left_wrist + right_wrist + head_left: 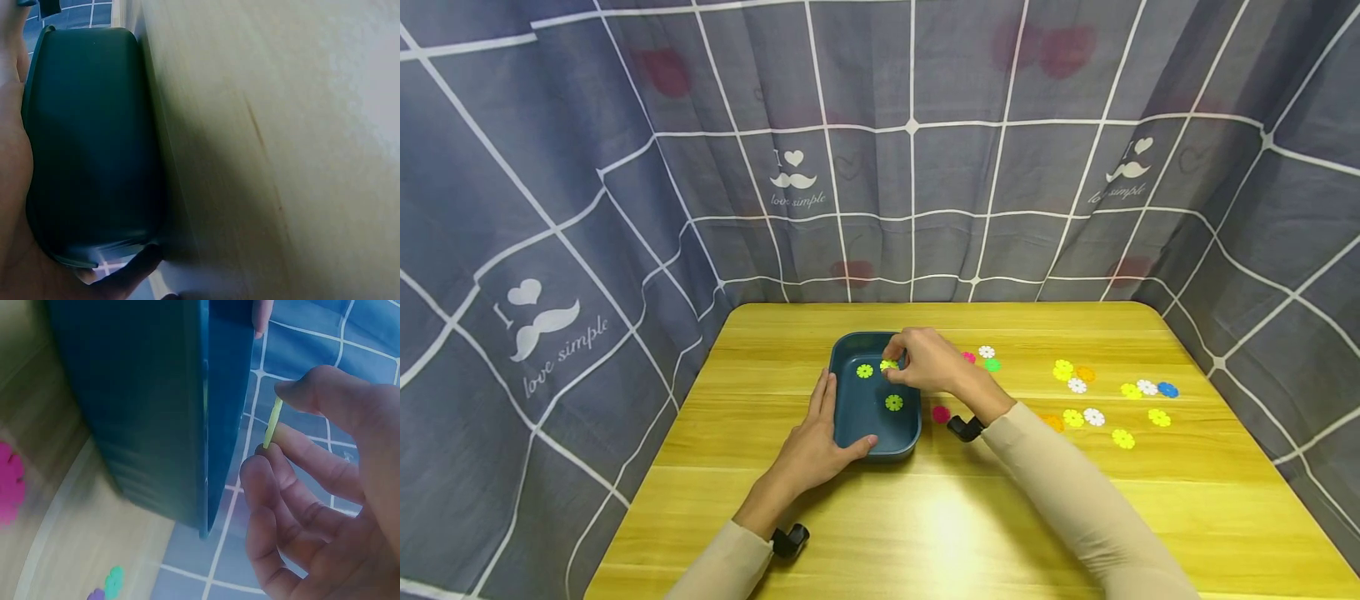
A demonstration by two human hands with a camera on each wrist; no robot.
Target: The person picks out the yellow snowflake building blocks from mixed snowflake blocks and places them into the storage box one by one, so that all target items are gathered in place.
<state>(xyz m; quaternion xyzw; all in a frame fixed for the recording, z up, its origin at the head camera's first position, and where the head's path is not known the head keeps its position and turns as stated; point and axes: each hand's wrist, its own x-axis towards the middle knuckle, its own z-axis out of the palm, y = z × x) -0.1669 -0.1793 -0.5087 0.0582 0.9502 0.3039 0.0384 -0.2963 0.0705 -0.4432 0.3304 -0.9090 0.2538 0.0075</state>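
A dark blue plastic bin (861,429) stands on the table, longer side pointing away from me. My left hand (816,450) holds it at the near left, fingers along the outer left wall and thumb over the near rim. Over the bin's right side, my right hand (928,362) pinches a thin yellow flower-shaped disc (273,422) between thumb and fingertips, above the rim. Inside the bin lie two more yellow-green discs, one on the far left (865,371) and one nearer the middle (893,403). The left wrist view shows mostly the bin's outer wall (94,137).
Several flower discs in white, yellow, orange and blue lie scattered on the right of the wooden table (970,517). A dark pink disc (941,414) lies just right of the bin, with a green disc (992,365) farther back. A grey checked curtain (880,183) surrounds the table.
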